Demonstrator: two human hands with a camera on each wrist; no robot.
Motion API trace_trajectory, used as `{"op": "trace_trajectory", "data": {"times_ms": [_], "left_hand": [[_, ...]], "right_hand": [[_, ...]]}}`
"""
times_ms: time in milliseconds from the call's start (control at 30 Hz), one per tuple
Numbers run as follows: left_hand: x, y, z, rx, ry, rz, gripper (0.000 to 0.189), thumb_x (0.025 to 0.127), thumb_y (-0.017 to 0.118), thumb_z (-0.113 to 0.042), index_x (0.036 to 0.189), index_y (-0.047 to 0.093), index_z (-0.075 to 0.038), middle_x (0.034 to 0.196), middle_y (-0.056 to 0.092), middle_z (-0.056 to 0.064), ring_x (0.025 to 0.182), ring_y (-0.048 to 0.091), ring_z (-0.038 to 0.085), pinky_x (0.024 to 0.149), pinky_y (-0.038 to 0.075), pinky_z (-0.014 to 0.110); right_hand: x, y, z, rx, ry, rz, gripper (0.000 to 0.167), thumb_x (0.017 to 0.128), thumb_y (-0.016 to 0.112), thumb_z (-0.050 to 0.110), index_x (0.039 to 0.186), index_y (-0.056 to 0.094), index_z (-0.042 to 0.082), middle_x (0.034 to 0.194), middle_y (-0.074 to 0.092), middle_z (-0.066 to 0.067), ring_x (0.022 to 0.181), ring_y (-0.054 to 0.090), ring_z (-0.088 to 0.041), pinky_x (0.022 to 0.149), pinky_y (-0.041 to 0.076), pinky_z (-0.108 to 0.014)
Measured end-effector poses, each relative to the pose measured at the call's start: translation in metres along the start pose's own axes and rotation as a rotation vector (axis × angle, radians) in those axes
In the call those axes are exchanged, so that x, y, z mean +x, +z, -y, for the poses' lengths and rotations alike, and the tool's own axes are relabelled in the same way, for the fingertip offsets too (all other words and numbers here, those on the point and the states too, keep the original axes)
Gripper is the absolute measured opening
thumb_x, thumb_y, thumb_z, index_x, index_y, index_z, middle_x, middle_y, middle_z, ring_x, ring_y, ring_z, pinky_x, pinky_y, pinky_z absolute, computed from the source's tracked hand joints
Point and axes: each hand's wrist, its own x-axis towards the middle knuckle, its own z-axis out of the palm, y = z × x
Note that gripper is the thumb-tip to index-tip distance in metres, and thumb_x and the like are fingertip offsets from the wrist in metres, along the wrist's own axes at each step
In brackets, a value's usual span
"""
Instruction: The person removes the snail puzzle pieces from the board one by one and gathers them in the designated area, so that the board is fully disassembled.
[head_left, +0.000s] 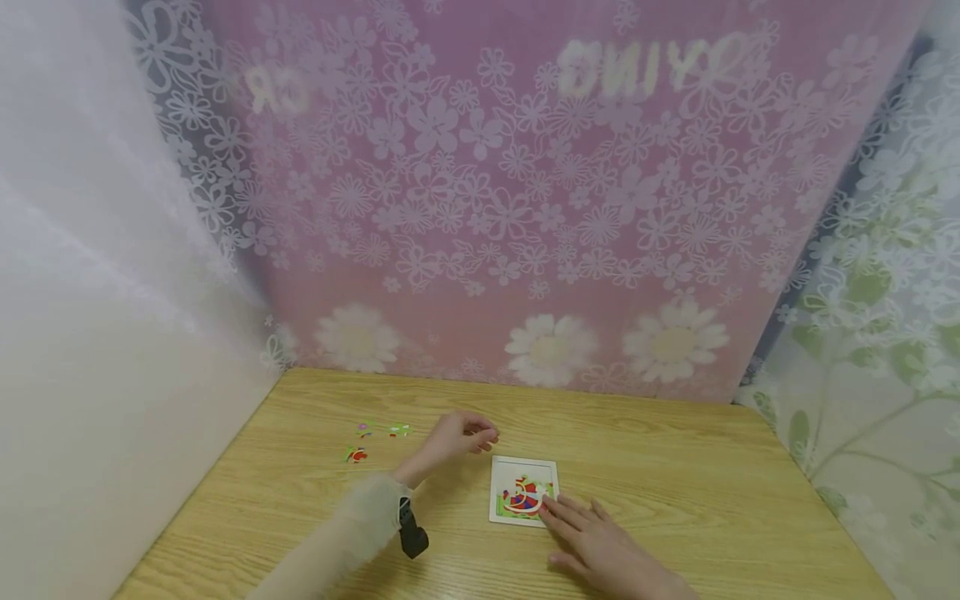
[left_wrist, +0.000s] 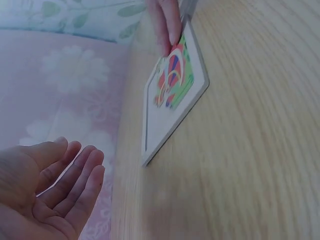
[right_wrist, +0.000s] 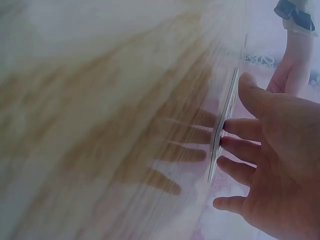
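Observation:
A square puzzle board (head_left: 519, 469) with a white frame lies on the table. Brightly coloured puzzle pieces (head_left: 525, 497) in red, green, blue and yellow fill its lower part, while the upper part shows bare white. My right hand (head_left: 600, 543) reaches in from the right, fingers extended, with fingertips on the pieces near the board's right edge. Just beyond the board's upper left corner, my left hand (head_left: 459, 435) hovers with loosely bent fingers. In the left wrist view that left hand (left_wrist: 57, 192) has nothing in its palm.
Several loose puzzle pieces (head_left: 358, 454) lie in a small group on the left of the wooden table (head_left: 660, 467). A pink flowered curtain (head_left: 480, 208) hangs along the far edge, and a white wall (head_left: 112, 333) stands on the left. A dark band (head_left: 411, 533) circles the left wrist.

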Motion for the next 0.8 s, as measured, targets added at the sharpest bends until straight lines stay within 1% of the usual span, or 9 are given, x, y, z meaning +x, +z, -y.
{"op": "trace_trajectory", "data": {"times_ms": [100, 167, 300, 467, 500, 600, 700, 800], "left_hand": [[0.002, 0.011, -0.004, 0.032, 0.011, 0.024, 0.024, 0.102, 0.062, -0.015, 0.113, 0.072, 0.004, 0.102, 0.075, 0.016, 0.090, 0.074, 0.032, 0.078, 0.061, 0.043], [0.003, 0.017, -0.006, 0.054, 0.010, 0.040, 0.022, 0.102, 0.063, -0.015, 0.112, 0.073, 0.002, 0.101, 0.075, 0.014, 0.089, 0.074, 0.032, 0.077, 0.061, 0.043], [0.005, 0.029, -0.008, 0.088, -0.018, 0.069, 0.020, 0.102, 0.064, -0.019, 0.108, 0.075, -0.003, 0.097, 0.075, 0.011, 0.087, 0.073, 0.030, 0.075, 0.061, 0.041], [0.007, 0.041, -0.011, 0.100, -0.047, 0.108, 0.020, 0.102, 0.063, -0.018, 0.105, 0.075, -0.003, 0.096, 0.075, 0.012, 0.087, 0.073, 0.026, 0.075, 0.061, 0.039], [0.008, 0.043, -0.011, 0.102, -0.052, 0.113, 0.020, 0.102, 0.063, -0.019, 0.104, 0.075, -0.002, 0.095, 0.075, 0.012, 0.087, 0.073, 0.025, 0.074, 0.060, 0.038], [0.008, 0.047, -0.013, 0.132, -0.062, 0.126, 0.021, 0.102, 0.063, -0.020, 0.104, 0.076, -0.004, 0.094, 0.075, 0.009, 0.085, 0.072, 0.021, 0.071, 0.058, 0.031], [0.007, 0.050, -0.014, 0.166, -0.061, 0.134, 0.021, 0.102, 0.064, -0.021, 0.102, 0.077, -0.005, 0.091, 0.075, 0.008, 0.081, 0.069, 0.018, 0.065, 0.053, 0.023], [0.006, 0.051, -0.015, 0.197, -0.052, 0.139, 0.020, 0.102, 0.064, -0.020, 0.101, 0.077, -0.005, 0.088, 0.075, 0.008, 0.078, 0.069, 0.019, 0.062, 0.050, 0.020]], "right_hand": [[0.001, 0.001, -0.001, 0.003, 0.007, 0.012, 0.061, 0.106, 0.047, 0.049, 0.149, 0.051, 0.006, 0.155, 0.048, -0.010, 0.139, 0.046, -0.038, 0.106, 0.038, -0.068], [0.002, 0.002, -0.001, -0.007, -0.001, 0.005, 0.061, 0.106, 0.047, 0.049, 0.148, 0.052, 0.005, 0.153, 0.049, -0.011, 0.138, 0.048, -0.038, 0.105, 0.038, -0.067], [0.003, -0.001, 0.000, -0.014, 0.002, 0.005, 0.063, 0.105, 0.046, 0.050, 0.147, 0.052, 0.004, 0.153, 0.050, -0.011, 0.136, 0.050, -0.037, 0.105, 0.040, -0.066], [0.003, -0.005, 0.002, -0.010, 0.013, 0.024, 0.063, 0.105, 0.047, 0.050, 0.148, 0.052, 0.004, 0.153, 0.050, -0.010, 0.136, 0.050, -0.037, 0.105, 0.040, -0.065], [0.003, -0.005, 0.002, -0.014, 0.007, 0.019, 0.062, 0.105, 0.047, 0.050, 0.147, 0.053, 0.004, 0.152, 0.050, -0.011, 0.136, 0.050, -0.037, 0.105, 0.041, -0.065], [0.004, -0.004, 0.003, -0.031, -0.001, 0.018, 0.062, 0.105, 0.048, 0.048, 0.146, 0.053, 0.003, 0.152, 0.051, -0.012, 0.136, 0.050, -0.037, 0.105, 0.042, -0.064], [0.005, -0.005, 0.003, -0.025, 0.006, 0.035, 0.063, 0.105, 0.047, 0.050, 0.147, 0.053, 0.003, 0.152, 0.050, -0.012, 0.137, 0.049, -0.037, 0.105, 0.041, -0.064], [0.006, -0.006, 0.003, -0.007, 0.022, 0.066, 0.065, 0.106, 0.044, 0.052, 0.148, 0.052, 0.004, 0.153, 0.049, -0.012, 0.138, 0.048, -0.037, 0.105, 0.040, -0.065]]}}
